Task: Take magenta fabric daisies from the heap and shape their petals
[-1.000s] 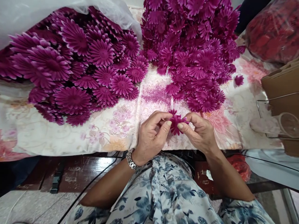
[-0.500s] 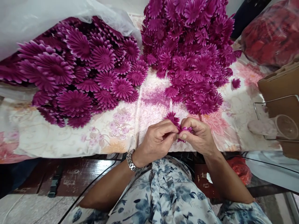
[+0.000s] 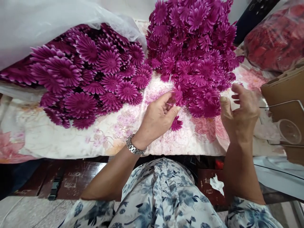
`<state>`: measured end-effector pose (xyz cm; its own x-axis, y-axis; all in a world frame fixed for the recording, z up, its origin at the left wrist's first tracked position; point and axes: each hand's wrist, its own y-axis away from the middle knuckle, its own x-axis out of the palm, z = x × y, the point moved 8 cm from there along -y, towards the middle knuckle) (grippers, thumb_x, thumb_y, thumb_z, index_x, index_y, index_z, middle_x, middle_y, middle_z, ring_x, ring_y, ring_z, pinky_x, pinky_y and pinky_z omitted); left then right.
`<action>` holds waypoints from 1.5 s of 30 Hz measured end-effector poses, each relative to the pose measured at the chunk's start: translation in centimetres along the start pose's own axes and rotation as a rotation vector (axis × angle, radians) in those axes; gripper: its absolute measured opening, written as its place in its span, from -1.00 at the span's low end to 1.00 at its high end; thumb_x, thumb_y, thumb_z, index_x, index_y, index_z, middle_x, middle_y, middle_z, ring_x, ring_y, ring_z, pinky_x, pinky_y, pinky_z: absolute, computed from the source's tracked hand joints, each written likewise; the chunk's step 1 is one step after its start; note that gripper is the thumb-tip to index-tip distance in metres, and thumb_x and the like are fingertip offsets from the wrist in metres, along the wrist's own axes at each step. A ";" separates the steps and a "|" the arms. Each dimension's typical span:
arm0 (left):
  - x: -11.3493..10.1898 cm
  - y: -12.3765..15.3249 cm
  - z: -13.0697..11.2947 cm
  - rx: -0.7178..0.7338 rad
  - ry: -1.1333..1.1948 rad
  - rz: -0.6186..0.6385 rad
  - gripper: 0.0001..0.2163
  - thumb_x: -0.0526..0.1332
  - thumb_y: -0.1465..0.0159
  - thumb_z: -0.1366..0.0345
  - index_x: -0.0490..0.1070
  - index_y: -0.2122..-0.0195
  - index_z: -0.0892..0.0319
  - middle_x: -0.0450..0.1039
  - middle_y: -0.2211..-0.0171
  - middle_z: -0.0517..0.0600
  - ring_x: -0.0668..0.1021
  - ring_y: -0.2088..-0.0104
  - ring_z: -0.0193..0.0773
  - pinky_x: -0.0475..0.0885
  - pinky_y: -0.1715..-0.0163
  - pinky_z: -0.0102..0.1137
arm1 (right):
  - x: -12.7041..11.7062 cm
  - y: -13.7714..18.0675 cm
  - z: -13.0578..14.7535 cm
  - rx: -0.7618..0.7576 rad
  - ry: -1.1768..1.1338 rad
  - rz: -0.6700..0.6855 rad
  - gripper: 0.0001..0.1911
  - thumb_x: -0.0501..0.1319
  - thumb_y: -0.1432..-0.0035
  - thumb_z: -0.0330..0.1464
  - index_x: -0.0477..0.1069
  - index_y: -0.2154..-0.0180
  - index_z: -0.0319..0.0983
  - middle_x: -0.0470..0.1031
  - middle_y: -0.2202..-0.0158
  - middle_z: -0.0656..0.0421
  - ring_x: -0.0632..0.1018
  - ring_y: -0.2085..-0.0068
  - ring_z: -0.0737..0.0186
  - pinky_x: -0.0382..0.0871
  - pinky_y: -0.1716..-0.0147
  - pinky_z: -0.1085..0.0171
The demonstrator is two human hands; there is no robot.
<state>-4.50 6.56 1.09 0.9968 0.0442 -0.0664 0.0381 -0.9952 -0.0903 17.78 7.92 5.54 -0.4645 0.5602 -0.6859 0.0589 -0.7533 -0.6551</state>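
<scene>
My left hand (image 3: 158, 117), with a metal watch on the wrist, reaches to the near left edge of the right-hand pile of purple artificial flower heads (image 3: 190, 69). Its thumb and fingers are apart beside one purple flower head (image 3: 178, 95); whether they touch it I cannot tell. Below the fingertips a single flower head (image 3: 176, 123) lies on the cloth. My right hand (image 3: 241, 110) is raised right of the pile, slightly blurred, its fingers spread with nothing seen in them.
More purple flower heads (image 3: 80, 104) spill from a white plastic bag (image 3: 71, 19) at left. A clear bag of red pieces (image 3: 273, 41) stands at back right, above a cardboard box (image 3: 285, 85) and a clear plastic cup (image 3: 288, 131). Floral cloth (image 3: 59, 142) covers the table.
My hands were together, pinching a flower head near the table's front edge. They have parted: the left moved forward to the pile, the right swung to the right and opened.
</scene>
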 end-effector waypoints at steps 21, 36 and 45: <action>-0.8 4.3 2.0 0.030 -0.336 0.055 -0.96 0.17 -0.16 0.40 0.40 0.38 0.19 0.41 0.47 -0.07 0.43 0.46 -0.37 0.34 0.43 -0.45 | 3.2 4.5 9.9 -0.268 -0.350 0.399 -0.90 0.17 -0.16 -0.38 0.37 0.41 -0.20 0.44 0.49 0.17 0.43 0.40 0.27 0.31 0.37 0.26; 0.2 5.1 1.6 -0.040 -0.168 0.119 -0.94 0.18 -0.16 0.39 0.42 0.35 0.21 0.44 0.45 -0.07 0.47 0.46 -0.39 0.37 0.43 -0.46 | 5.2 6.4 7.9 0.104 -0.760 0.501 -0.86 0.23 -0.13 -0.37 0.33 0.46 -0.22 0.34 0.52 0.28 0.38 0.49 0.42 0.24 0.49 0.37; -0.2 5.3 -0.4 0.201 -0.279 0.071 -0.87 0.16 -0.17 0.47 0.39 0.25 0.20 0.38 0.32 -0.03 0.42 0.42 -0.43 0.37 0.42 -0.50 | 5.6 6.9 7.7 0.111 -0.794 0.547 -0.75 0.26 -0.11 -0.33 0.23 0.52 -0.21 0.25 0.54 0.30 0.30 0.51 0.43 0.16 0.52 0.37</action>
<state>-4.43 1.28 1.05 0.9380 0.0255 -0.3457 -0.0726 -0.9607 -0.2680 8.76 3.16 -0.34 -0.8613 -0.2423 -0.4466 0.3793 -0.8915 -0.2478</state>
